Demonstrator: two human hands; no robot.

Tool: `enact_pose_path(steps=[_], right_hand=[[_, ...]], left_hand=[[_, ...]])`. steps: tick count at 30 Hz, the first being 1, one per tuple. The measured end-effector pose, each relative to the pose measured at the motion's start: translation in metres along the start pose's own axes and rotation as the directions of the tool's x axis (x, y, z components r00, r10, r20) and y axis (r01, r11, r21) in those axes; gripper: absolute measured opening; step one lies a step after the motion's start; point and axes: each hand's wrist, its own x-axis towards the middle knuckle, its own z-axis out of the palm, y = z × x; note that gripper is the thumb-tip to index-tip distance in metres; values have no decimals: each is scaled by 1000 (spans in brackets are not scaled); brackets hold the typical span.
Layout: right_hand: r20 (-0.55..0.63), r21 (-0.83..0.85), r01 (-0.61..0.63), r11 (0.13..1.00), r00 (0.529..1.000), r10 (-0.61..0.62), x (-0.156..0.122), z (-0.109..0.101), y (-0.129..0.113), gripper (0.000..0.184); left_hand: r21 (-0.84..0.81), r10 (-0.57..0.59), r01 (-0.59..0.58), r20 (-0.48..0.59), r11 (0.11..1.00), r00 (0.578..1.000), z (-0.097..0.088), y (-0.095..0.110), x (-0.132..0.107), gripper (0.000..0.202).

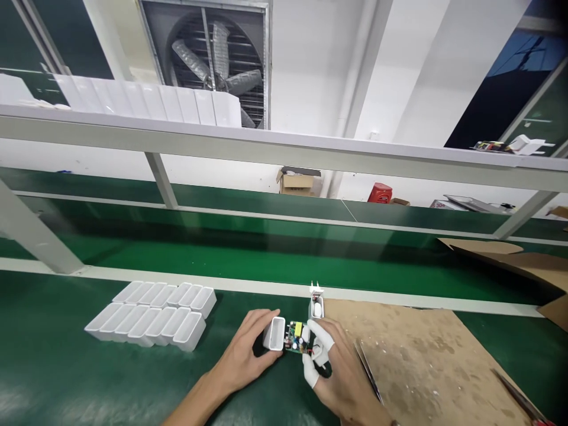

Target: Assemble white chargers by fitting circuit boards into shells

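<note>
Between the thumb and fingers of my left hand (246, 349) is a white plastic charger case (277, 334), its open end facing right. My right hand (339, 373), with white finger cots on the thumb and a finger, grips a green circuit board (296, 338). The board carries a yellow transformer and small capacitors, and its left end sits right at the case's opening. A white plastic piece with wires shows under my right fingers. Just beyond that hand stands another white charger case (316, 307), with a part inside and metal plug pins at its top.
Several empty white cases (189, 331) stand in rows at left. A stained brown board (412, 349) lies at right, with tweezers (369, 373) on its near left part and another pointed tool (517, 393) at right. A shelf rail (284, 145) crosses above; cardboard (523, 263) lies far right.
</note>
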Motion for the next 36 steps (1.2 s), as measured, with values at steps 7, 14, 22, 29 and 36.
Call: enact_pose_path(steps=[7,14,22,29,36], right_hand=[[-61,-112,132,985,988,-139,5,-7,-21,71],[-58,-223,175,959,980,-192,9,-9,-26,73],[-29,-223,213,951,974,-225,8,-9,-25,70],[-40,-304,236,923,965,-260,12,-12,-31,56],[-39,-306,250,919,961,-274,11,-7,-29,54]], left_hand=[[28,65,-65,-5,997,998,5,4,-5,69],[70,119,-118,-8,991,993,5,6,-5,71],[77,174,-175,23,982,985,5,8,-3,69],[96,203,-204,21,974,979,7,8,-1,70],[106,213,-214,27,971,977,8,7,0,69]])
